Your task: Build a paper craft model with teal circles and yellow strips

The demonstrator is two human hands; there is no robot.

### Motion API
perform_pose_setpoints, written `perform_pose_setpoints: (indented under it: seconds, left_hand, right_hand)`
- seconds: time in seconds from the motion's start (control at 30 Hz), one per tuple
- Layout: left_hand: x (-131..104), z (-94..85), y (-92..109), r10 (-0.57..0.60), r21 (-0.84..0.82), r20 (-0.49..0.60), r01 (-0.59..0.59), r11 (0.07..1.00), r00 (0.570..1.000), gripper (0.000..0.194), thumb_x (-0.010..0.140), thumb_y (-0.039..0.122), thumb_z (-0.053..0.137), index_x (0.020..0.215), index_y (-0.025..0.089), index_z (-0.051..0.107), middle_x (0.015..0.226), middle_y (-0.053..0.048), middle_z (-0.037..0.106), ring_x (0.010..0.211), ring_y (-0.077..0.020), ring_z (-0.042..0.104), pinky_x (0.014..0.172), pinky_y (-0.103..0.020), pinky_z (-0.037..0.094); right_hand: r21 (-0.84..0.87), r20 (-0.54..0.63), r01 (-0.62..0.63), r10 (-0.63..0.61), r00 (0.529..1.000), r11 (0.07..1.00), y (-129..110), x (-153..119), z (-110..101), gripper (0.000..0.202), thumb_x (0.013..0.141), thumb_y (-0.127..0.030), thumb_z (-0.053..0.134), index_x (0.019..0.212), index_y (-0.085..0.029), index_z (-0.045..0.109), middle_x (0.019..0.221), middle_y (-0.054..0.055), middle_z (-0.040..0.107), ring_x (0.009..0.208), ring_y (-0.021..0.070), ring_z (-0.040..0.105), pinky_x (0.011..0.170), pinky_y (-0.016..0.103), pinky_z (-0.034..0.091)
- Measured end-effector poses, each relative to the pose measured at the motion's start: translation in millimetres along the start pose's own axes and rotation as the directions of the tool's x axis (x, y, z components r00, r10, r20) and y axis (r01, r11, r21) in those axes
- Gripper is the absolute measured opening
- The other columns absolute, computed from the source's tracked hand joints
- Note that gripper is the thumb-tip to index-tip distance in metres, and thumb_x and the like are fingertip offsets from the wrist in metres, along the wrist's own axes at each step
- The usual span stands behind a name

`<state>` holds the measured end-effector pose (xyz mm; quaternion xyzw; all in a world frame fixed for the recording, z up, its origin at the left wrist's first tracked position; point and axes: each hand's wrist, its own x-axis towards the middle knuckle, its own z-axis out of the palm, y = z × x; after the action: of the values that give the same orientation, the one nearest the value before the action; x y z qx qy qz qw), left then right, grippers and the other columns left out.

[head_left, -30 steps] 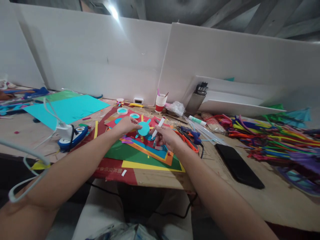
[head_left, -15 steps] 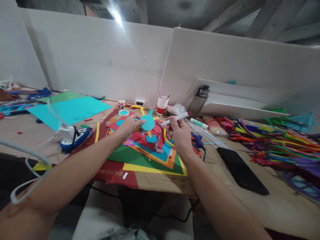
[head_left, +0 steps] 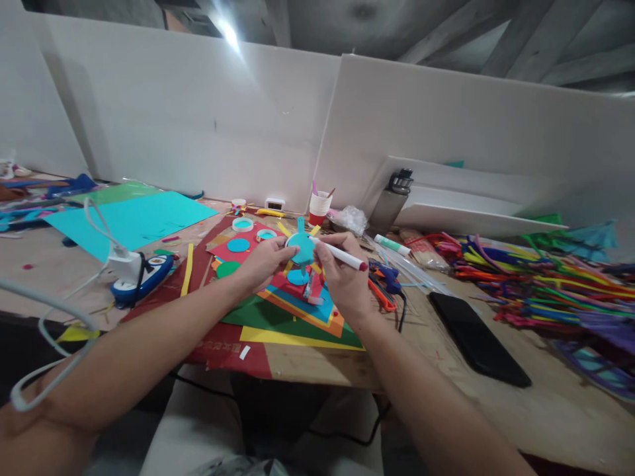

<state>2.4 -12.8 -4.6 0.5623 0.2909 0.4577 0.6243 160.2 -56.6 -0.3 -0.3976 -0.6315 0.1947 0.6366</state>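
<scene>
A blue paper disc (head_left: 301,247) with yellow and blue strips sticking out round its edge is pinched at its left side by my left hand (head_left: 270,259). My right hand (head_left: 346,270) grips a white marker pen with a dark red end (head_left: 350,256). The pen's other end points at the disc's right side; whether it touches cannot be made out. Beneath my hands lie stacked coloured paper sheets (head_left: 297,336). On the red sheet to the left rest a blue circle (head_left: 239,245) and a green circle (head_left: 227,269).
A black phone (head_left: 479,338) lies at the right, near a heap of coloured pipe cleaners (head_left: 526,277). A glue stick (head_left: 392,245), a bottle (head_left: 391,201) and stacked paper cups (head_left: 319,206) stand or lie behind. Left are a blue-white gadget with a cable (head_left: 143,281) and a turquoise sheet (head_left: 133,221).
My right hand has brought the marker left to the disc and turned it, so its dark red end now points down to the right. The disc has moved slightly nearer me.
</scene>
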Motion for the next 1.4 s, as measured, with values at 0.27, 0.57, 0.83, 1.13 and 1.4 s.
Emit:
perform_pose_setpoints:
  seconds: [0.27,0.57,0.83,1.13,1.4]
  left_hand:
    - [0,-0.6,-8,0.024,0.045,0.007,-0.024,0.999,1.0,0.026,0.077,0.037,0.069,0.087,0.014,0.061,0.073,0.001,0.058,0.058,-0.0069,0.048,0.053,-0.021,0.034]
    - [-3,5.3,-4,0.012,-0.015,-0.017,-0.012,1.0,1.0,0.032,0.069,0.036,0.077,0.084,0.012,0.062,0.073,0.001,0.058,0.06,-0.0071,0.05,0.055,-0.02,0.037]
    - [-1,0.5,-12,0.062,0.034,0.014,-0.062,0.997,0.998,0.031,0.073,0.038,0.075,0.087,0.012,0.064,0.075,0.001,0.059,0.059,-0.0067,0.048,0.055,-0.021,0.036]
    - [0,-1.0,-13,0.074,0.058,0.023,-0.076,0.995,0.997,0.03,0.076,0.04,0.072,0.087,0.012,0.064,0.075,0.0,0.059,0.061,-0.0071,0.049,0.054,-0.02,0.036]
    - [-1,2.5,-8,0.042,0.007,0.045,-0.043,0.999,0.998,0.041,0.07,0.043,0.078,0.093,0.011,0.066,0.083,-0.005,0.067,0.073,-0.0131,0.061,0.064,-0.023,0.046]
  right_hand:
    - [-0.144,-0.003,0.106,-0.107,0.994,0.984,6,3,2,0.013,0.088,-0.034,0.06,0.088,-0.021,0.059,0.08,0.001,0.065,0.069,0.0142,0.059,0.063,0.027,0.047]
    - [-0.175,0.009,0.154,-0.155,0.988,0.972,10,2,2,0.016,0.088,-0.036,0.06,0.09,-0.02,0.059,0.081,0.001,0.066,0.067,0.0144,0.059,0.061,0.028,0.048]
    - [-0.213,0.018,0.188,-0.189,0.982,0.959,11,2,1,0.017,0.089,-0.036,0.06,0.091,-0.02,0.06,0.08,0.002,0.067,0.067,0.0147,0.06,0.061,0.029,0.048]
    - [-0.215,0.008,0.199,-0.202,0.979,0.956,11,2,1,0.014,0.089,-0.034,0.061,0.09,-0.02,0.06,0.081,0.002,0.067,0.068,0.0146,0.061,0.062,0.029,0.049]
    - [-0.193,0.019,0.225,-0.226,0.974,0.955,12,3,0,0.012,0.089,-0.032,0.061,0.09,-0.02,0.06,0.08,0.001,0.066,0.068,0.0141,0.061,0.061,0.028,0.049]
